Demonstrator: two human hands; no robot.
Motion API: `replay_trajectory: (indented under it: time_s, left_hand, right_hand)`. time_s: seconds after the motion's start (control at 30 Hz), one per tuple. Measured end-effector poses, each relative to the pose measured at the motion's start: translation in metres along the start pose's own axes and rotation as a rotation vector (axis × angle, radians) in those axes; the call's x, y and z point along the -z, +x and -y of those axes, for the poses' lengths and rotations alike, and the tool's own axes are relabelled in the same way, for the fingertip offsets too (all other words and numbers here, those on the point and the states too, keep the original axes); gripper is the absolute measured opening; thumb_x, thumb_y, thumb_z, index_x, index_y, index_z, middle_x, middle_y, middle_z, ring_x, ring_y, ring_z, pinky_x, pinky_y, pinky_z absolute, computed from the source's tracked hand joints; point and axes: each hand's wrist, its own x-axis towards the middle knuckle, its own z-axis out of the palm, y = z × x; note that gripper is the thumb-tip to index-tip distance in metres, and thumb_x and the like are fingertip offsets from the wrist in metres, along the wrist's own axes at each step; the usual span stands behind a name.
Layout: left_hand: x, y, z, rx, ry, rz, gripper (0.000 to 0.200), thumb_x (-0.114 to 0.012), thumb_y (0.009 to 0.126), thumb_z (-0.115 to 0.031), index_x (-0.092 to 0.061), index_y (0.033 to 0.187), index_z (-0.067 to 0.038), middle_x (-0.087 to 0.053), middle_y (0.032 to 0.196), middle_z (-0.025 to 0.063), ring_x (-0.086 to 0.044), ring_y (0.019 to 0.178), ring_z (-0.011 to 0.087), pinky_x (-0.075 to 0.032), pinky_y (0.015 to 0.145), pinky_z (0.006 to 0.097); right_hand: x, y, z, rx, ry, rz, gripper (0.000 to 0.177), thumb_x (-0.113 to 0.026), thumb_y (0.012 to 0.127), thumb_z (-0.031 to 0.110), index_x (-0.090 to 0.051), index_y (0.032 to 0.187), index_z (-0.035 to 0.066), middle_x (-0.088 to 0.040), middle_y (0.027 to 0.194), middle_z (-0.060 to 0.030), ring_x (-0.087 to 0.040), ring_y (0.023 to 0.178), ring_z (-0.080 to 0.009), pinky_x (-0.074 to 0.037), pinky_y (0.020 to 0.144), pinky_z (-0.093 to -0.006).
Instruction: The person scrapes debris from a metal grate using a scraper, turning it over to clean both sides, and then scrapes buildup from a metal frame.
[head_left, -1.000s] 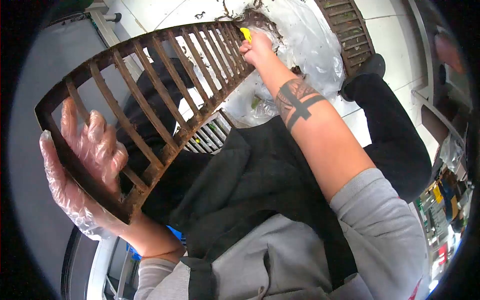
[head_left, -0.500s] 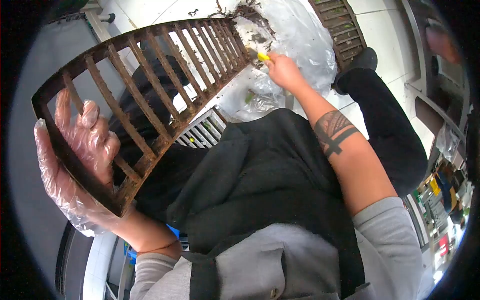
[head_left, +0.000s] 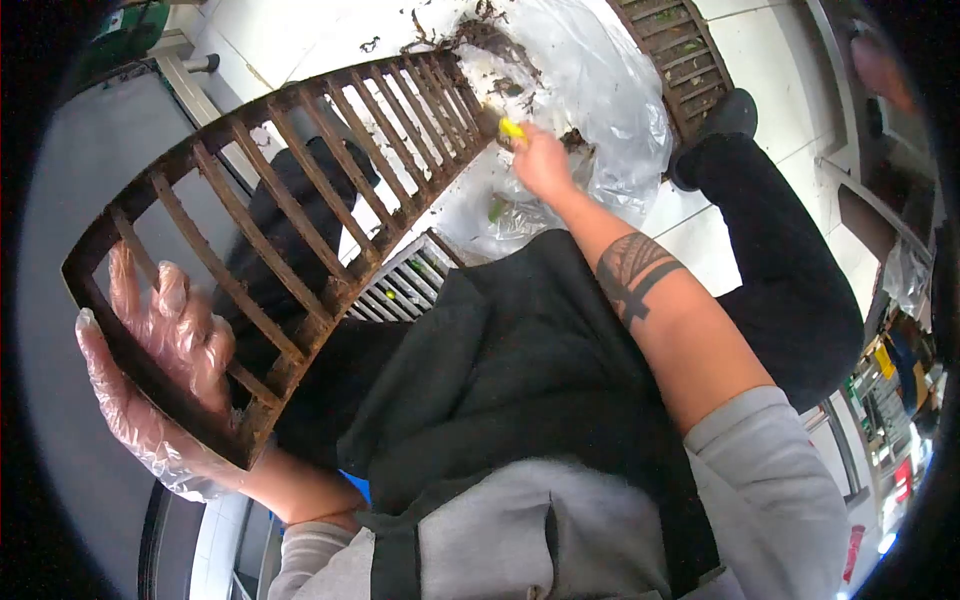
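Note:
A long rusty metal drain grate (head_left: 300,210) is held up at a slant across the left of the view. My left hand (head_left: 165,370), in a thin clear plastic glove, grips its near lower end from behind. My right hand (head_left: 540,160), bare, is closed around a small yellow-handled tool (head_left: 511,129) at the grate's far end. That end rests over a clear plastic bag (head_left: 600,90) spread on the white tiled floor, with dark wet debris on it.
A second rusty grate (head_left: 680,55) lies on the tiles at the top right. My black-trousered leg and shoe (head_left: 730,115) reach toward it. A floor drain grille (head_left: 405,285) shows beneath the raised grate. A grey wall panel (head_left: 70,160) stands at left.
My right hand with the yellow tool moved from the grate's far tip down and right, then back slightly left to the grate's lower edge. The grate shifted a little in my left hand.

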Motion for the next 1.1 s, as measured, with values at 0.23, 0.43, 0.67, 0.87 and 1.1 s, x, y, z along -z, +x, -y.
replay_trajectory:
  time_s: [0.23,0.43,0.67,0.87,1.1]
  left_hand:
    - [0.006,-0.004,-0.002,0.024,-0.067,0.05,0.063,-0.044,0.112,-0.042,-0.031,0.163,-0.007,-0.052,0.122,0.0198,-0.052,0.096,0.0265,-0.053,0.076,0.04]
    - [0.008,-0.004,-0.001,0.01,-0.023,0.046,0.062,-0.043,0.113,-0.042,-0.031,0.162,-0.007,-0.054,0.125,0.0208,-0.053,0.097,0.0262,-0.054,0.078,0.0406]
    - [0.003,-0.003,0.002,-0.003,-0.009,0.052,0.059,-0.045,0.112,-0.042,-0.036,0.158,-0.006,-0.054,0.118,0.0175,-0.049,0.088,0.0214,-0.05,0.07,0.0346]
    - [0.003,-0.003,0.002,-0.013,-0.008,-0.004,0.059,-0.046,0.112,-0.041,-0.036,0.157,-0.005,-0.052,0.116,0.0155,-0.049,0.087,0.0207,-0.049,0.068,0.0323]
    - [-0.006,-0.004,0.002,-0.006,0.003,-0.055,0.06,-0.048,0.111,-0.041,-0.036,0.157,-0.004,-0.051,0.115,0.0151,-0.049,0.088,0.0208,-0.049,0.068,0.0333]
  right_hand:
    - [0.019,0.012,0.008,0.059,-0.039,-0.107,0.029,-0.063,0.097,0.02,-0.067,0.117,0.0,-0.072,0.099,-0.0303,-0.069,0.098,-0.0494,-0.055,0.089,-0.056]
    - [0.025,0.015,0.021,0.001,-0.228,0.122,0.026,-0.063,0.094,0.019,-0.071,0.111,0.0,-0.073,0.1,-0.0298,-0.072,0.097,-0.0459,-0.056,0.089,-0.056]
    - [0.037,0.028,0.034,0.089,-0.386,0.305,0.025,-0.061,0.089,0.016,-0.073,0.105,0.001,-0.074,0.1,-0.029,-0.073,0.097,-0.044,-0.058,0.087,-0.0551]
    - [0.035,0.024,0.049,0.103,-0.328,0.28,0.028,-0.062,0.087,0.017,-0.074,0.107,0.003,-0.075,0.101,-0.0264,-0.074,0.096,-0.0438,-0.058,0.089,-0.0547]
    - [0.044,0.042,0.031,0.031,-0.394,0.166,0.03,-0.06,0.09,0.02,-0.074,0.11,0.003,-0.075,0.102,-0.0268,-0.074,0.097,-0.0448,-0.058,0.09,-0.0549]
